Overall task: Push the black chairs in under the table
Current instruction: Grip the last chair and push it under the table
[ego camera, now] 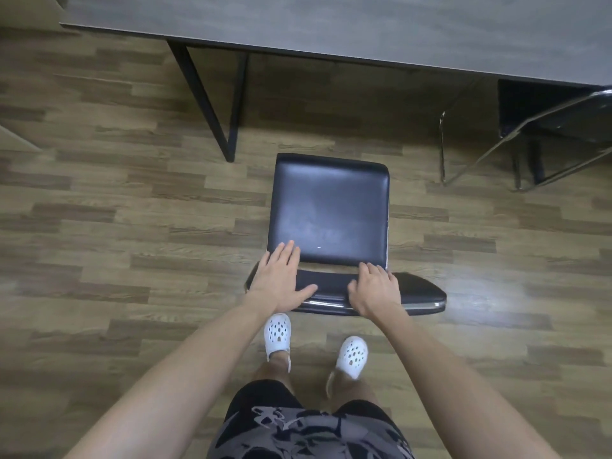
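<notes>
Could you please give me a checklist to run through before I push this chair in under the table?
1. Hands on backrest: ok. The left hand and right hand both rest on the backrest.
2. Alignment: ok. The black chair faces the table.
3. Leg clearance: cannot tell. The table leg stands near the seat's left front corner.
4. Second chair: ok. It sits apart, to the right.
5. Floor ahead: ok. Nothing lies on it.
</notes>
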